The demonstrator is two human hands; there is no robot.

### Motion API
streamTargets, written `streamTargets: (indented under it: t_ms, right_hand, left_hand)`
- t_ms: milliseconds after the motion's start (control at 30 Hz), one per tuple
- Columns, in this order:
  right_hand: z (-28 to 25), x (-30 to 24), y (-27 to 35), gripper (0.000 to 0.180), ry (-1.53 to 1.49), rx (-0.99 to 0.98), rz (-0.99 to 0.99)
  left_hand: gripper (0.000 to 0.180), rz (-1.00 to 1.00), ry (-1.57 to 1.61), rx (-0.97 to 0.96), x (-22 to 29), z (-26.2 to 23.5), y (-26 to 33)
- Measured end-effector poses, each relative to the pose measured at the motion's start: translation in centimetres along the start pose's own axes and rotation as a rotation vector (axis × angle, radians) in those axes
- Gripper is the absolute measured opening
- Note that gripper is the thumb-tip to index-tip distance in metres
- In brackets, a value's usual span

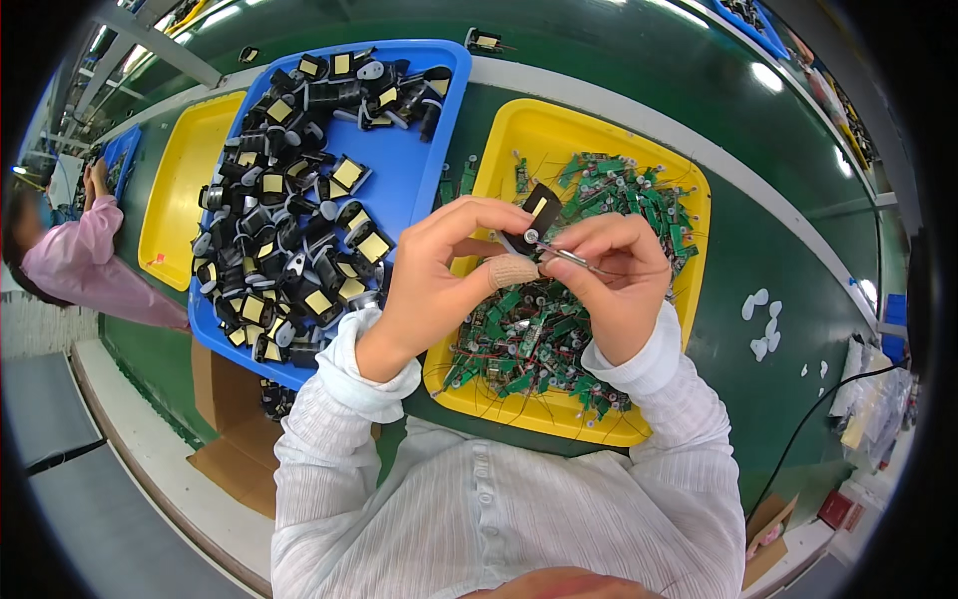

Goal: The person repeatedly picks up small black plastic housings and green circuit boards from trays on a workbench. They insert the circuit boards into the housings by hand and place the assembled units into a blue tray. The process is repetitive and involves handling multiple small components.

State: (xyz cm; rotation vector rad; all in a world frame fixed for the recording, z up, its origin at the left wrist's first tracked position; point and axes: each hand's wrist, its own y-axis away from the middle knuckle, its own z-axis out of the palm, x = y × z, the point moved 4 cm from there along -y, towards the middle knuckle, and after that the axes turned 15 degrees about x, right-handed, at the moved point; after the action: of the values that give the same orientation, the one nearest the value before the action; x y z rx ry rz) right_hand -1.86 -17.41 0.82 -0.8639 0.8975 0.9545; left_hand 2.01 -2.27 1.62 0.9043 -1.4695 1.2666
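My left hand (434, 275) pinches a small black plastic housing (542, 210) with a pale yellow pad. A tan bandage wraps its thumb. Close beside it, my right hand (621, 285) grips a small circuit board (569, 257) with thin wires trailing from it. The board's inner end meets the housing; whether it is inside cannot be made out. Both hands are above a yellow tray (694, 299) heaped with green circuit boards (524, 339). On the left, a blue tray (454, 75) holds many black housings (274, 185) with yellow pads.
Another yellow tray (195, 165) lies beyond the blue one, near a co-worker in a pink sleeve (85, 240). White pieces (766, 324) lie on the green table at right. A cardboard box (239, 439) stands below the blue tray; a black cable (798, 439) hangs at right.
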Motion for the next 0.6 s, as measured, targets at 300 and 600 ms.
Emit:
streamTargets:
  t_ms: [300, 600]
  right_hand:
    - [0.01, -0.56, 0.27, 0.019, 0.169, 0.002, -0.014]
    - [0.17, -0.71, 0.11, 0.017, 0.275, -0.006, -0.062]
  left_hand:
    - [0.027, 0.009, 0.071, 0.038, -0.25, -0.19, 0.14]
    - [0.026, 0.015, 0.071, 0.041, -0.20, -0.25, 0.20]
